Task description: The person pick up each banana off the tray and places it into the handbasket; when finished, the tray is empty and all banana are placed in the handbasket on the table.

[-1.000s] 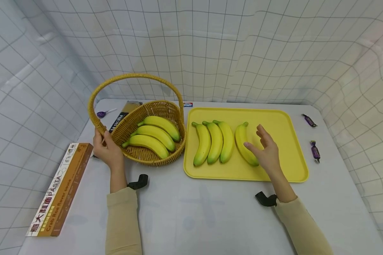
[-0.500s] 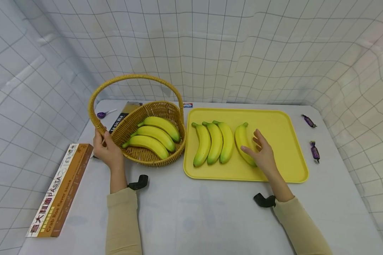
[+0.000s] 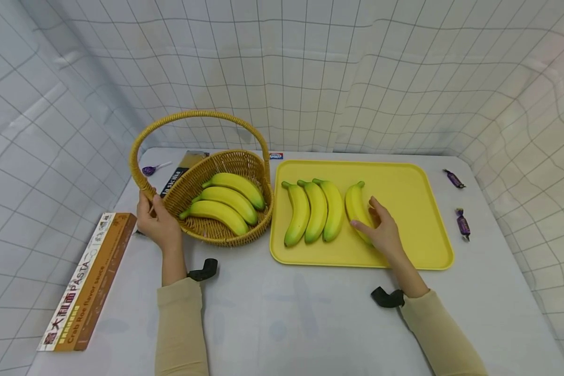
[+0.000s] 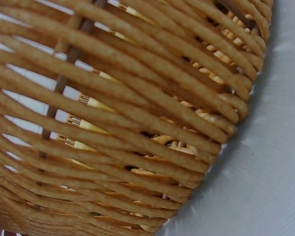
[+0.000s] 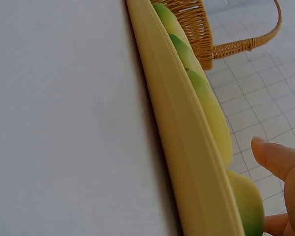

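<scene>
In the head view my left hand (image 3: 160,224) grips the wicker basket (image 3: 225,239) at its left side, where the tall handle (image 3: 195,115) joins the rim. Three bananas (image 3: 227,197) lie inside. The left wrist view is filled by the basket's woven wall (image 4: 113,98). My right hand (image 3: 385,232) reaches over the single banana (image 3: 356,203) on the yellow tray (image 3: 404,188), thumb and fingers spread around it. In the right wrist view the thumb (image 5: 278,157) stands apart from that banana (image 5: 248,201), and a finger is close beside it. Three more bananas (image 3: 316,211) lie side by side to its left.
At the left edge lies a long pasta box (image 3: 89,282). A dark package (image 3: 183,169) shows behind the basket, near a purple lollipop (image 3: 149,170). Two purple-wrapped candies (image 3: 462,224) lie right of the tray. Grid-patterned curtains (image 3: 310,78) enclose the table.
My right hand has moved left and slightly down onto the single banana, covering its lower end. The left hand and the basket have stayed in place.
</scene>
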